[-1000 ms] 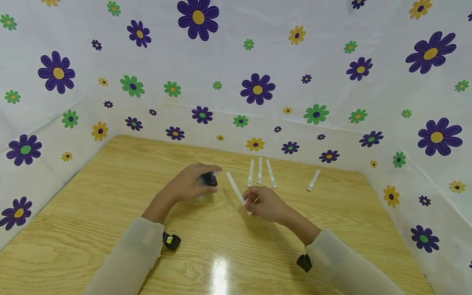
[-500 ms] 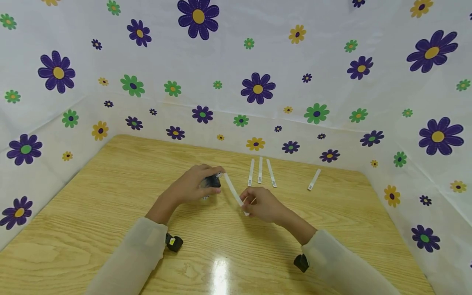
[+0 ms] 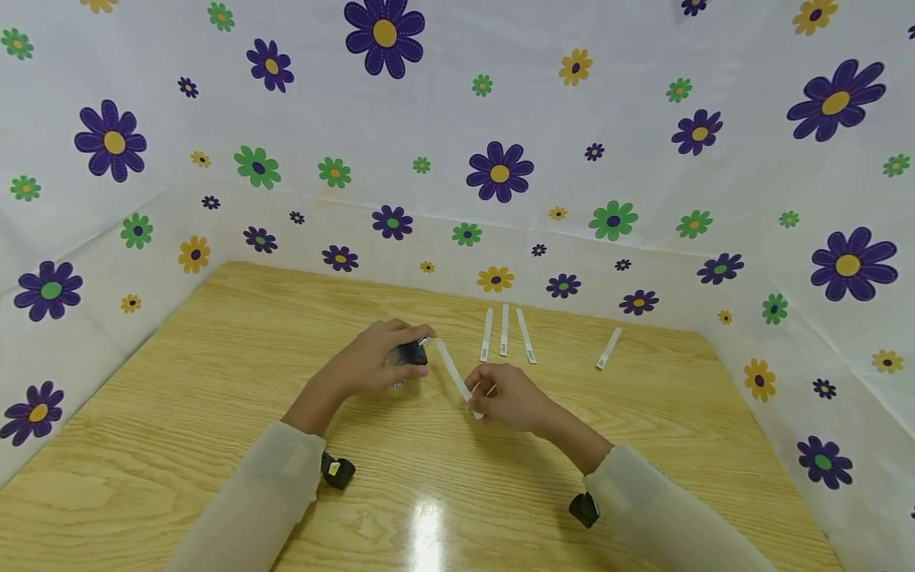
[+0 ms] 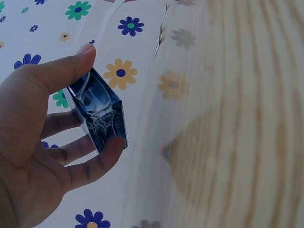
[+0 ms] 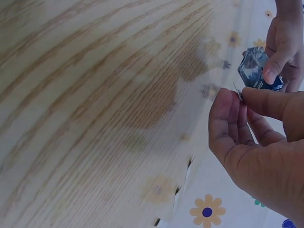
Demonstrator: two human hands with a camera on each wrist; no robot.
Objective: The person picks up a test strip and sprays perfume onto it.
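Walled at the back and both sides by a white sheet (image 3: 457, 119) printed with purple, green and yellow flowers. Below it, a pale wooden counter (image 3: 214, 397), glossy, with a glare spot near the front edge.

Over the middle of the counter, two pale sleeves (image 3: 250, 492), each with a small black wrist camera (image 3: 336, 470) beneath.

At the left hand (image 3: 368, 361), grip closed round a small dark-blue glass bottle (image 3: 409, 352): thumb on one edge, fingertips on the opposite one, seen plainly from the left wrist (image 4: 99, 111). Bottle held just above the counter, nozzle pointing right.

At the right hand (image 3: 511, 397), grip narrow, thumb and fingers pinching the near end of a white paper strip (image 3: 453, 369). Strip slanting up and left, far end right at the bottle's nozzle; touching or just short of it cannot be told. From the right wrist, only the strip's thin edge visible at the fingertips (image 5: 228, 102), the bottle (image 5: 254, 71) just beyond.

Farther back, three white strips (image 3: 503, 332) lying side by side, fanned slightly. Off to the right, well apart, a single strip (image 3: 608, 348).

By the look of it, partway along: four strips lying on the counter, a fifth in hand at the nozzle and not yet set down. Whether any strip is wet or sprayed: too small to tell.
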